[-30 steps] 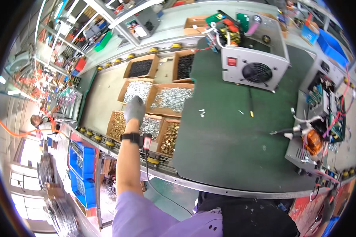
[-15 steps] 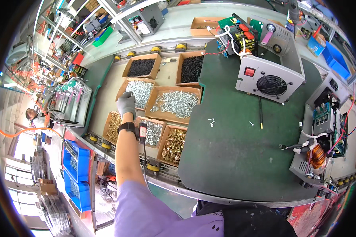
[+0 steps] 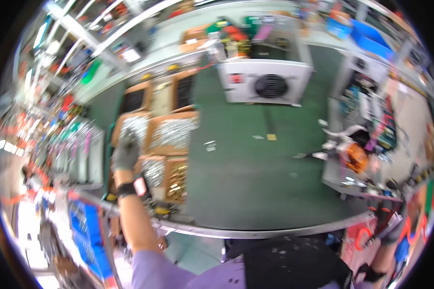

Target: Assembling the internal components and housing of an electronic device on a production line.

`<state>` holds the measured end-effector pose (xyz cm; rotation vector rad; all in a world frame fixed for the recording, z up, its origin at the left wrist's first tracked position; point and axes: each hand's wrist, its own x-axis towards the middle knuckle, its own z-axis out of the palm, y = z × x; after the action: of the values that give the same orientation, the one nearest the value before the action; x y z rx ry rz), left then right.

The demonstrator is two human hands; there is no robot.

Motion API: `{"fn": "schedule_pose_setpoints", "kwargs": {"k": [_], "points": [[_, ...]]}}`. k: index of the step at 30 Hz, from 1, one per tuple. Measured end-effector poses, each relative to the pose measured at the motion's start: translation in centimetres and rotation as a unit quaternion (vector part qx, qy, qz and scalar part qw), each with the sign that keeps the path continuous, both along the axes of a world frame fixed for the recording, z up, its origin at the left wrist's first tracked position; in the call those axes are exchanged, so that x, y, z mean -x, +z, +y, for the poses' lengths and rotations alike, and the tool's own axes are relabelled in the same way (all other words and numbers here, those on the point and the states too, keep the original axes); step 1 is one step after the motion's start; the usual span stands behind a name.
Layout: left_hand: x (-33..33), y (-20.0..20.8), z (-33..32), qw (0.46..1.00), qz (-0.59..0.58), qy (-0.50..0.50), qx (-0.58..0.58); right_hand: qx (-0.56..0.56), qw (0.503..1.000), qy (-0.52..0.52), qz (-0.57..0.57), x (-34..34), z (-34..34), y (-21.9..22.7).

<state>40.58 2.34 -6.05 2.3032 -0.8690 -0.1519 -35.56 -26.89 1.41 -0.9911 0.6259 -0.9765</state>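
Observation:
My left hand (image 3: pixel 125 155), in a grey glove with a black wrist strap, reaches over the near edge of a cardboard box of small silver screws (image 3: pixel 136 123). Motion smears its fingers, so its grip cannot be made out. To its right lie a larger box of longer silver screws (image 3: pixel 172 133), a box of silver hardware (image 3: pixel 153 172) and a box of brass-coloured fasteners (image 3: pixel 177 181). At the lower right edge, my right hand (image 3: pixel 394 232), also gloved, is close to a red looped cord (image 3: pixel 411 232), below the bench edge. Its fingers are blurred.
A white metal housing (image 3: pixel 296 72) with a fan and red switch stands on the green mat (image 3: pixel 255 192). An opened unit with a copper coil (image 3: pixel 357 157) sits at right. Boxes of black screws (image 3: pixel 134 100) are farther left. Blue bins (image 3: pixel 88 231) hang lower left.
The view has swung right, shifting the bench leftward in the picture. My right hand and forearm have come into view at lower right. My left hand remains by the silver screws.

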Motion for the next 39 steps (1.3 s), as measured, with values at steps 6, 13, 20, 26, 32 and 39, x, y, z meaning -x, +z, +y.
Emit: {"fn": "schedule_pose_setpoints", "kwargs": {"k": [6,13,20,26,32,39], "points": [[18.0,7.7,-10.5,0.742,0.563,-0.107,0.346,-0.149,0.988,0.006,-0.048,-3.1,0.6,0.7],[39.0,14.0,-17.7,0.708,0.636,-0.254,0.175,-0.128,0.976,0.076,-0.16,-6.1,0.3,1.9],[42.4,12.5,-20.3,0.699,0.665,-0.242,0.102,-0.128,0.99,0.053,0.03,-6.8,1.1,7.1],[39.8,8.4,-17.5,0.668,0.723,-0.156,0.085,-0.065,0.953,0.244,0.167,-10.6,1.8,12.0],[38.8,7.1,-14.3,0.846,0.437,-0.297,0.076,0.04,0.92,0.319,0.224,-16.3,1.7,12.2],[38.8,8.8,-12.5,0.737,0.645,-0.079,0.185,0.18,0.929,0.212,0.244,-13.8,-5.5,14.0]]}}
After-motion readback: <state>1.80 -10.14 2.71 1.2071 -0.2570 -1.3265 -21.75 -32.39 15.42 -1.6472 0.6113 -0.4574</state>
